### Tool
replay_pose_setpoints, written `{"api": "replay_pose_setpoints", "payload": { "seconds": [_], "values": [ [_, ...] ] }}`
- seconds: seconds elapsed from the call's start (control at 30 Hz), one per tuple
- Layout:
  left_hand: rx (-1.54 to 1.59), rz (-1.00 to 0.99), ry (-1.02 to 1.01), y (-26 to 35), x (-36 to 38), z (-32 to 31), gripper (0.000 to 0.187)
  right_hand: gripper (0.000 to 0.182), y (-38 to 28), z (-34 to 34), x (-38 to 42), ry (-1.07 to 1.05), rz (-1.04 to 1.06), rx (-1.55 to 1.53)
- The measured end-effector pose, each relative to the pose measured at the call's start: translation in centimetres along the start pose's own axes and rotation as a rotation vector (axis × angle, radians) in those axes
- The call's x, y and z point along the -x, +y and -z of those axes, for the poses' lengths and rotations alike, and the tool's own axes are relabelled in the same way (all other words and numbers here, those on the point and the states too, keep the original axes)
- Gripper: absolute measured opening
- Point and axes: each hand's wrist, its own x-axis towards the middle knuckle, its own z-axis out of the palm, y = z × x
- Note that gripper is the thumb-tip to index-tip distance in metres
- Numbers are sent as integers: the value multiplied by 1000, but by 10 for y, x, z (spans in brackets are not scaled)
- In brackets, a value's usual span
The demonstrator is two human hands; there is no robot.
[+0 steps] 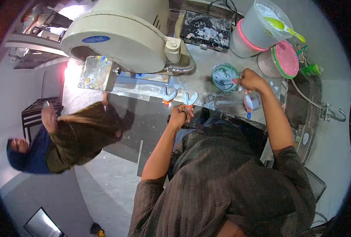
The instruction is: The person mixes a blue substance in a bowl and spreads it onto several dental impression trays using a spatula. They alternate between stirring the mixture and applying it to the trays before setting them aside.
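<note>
My left hand point(179, 116) is closed on the orange handle of a dental impression tray point(190, 98), which holds pale blue, U-shaped material, at the counter's front edge. Just left of it, a second impression tray point(168, 94) with similar filling and an orange handle rests at the edge. My right hand point(251, 80) grips a mixing spatula whose pinkish part shows at the fingers; its blade is in the green mixing bowl point(224, 77), smeared with pale blue-white paste. Below the right hand lies a pale, filled piece with a blue handle point(249, 108), probably another tray.
A cream machine point(120, 37) stands left, beside a stained metal block point(95, 73). Behind are a plaster-spattered black box point(207, 31), a white powder tub point(266, 23) with a green scoop point(280, 25), and a pink-lidded tub point(286, 59). A person point(76, 134) stands left. A tap point(333, 113) is right.
</note>
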Motion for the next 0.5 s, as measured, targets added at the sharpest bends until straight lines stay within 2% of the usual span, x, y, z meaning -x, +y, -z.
{"api": "replay_pose_setpoints", "payload": {
  "seconds": [0.2, 0.3, 0.43, 0.5],
  "values": [
    [-27, 29, -4, 2, -3, 5, 14, 35, 15, -10, -14, 2, 61, -245],
    [-40, 12, -34, -5, -6, 9, 21, 34, 25, -11, -22, 32, 102, -310],
    [1, -25, -33, -8, -4, 8, 22, 33, 30, -5, -24, 19, 210, -271],
    [7, -27, -28, -8, -3, 6, 22, 33, 30, -1, -24, 24, 289, -125]
  ]
}}
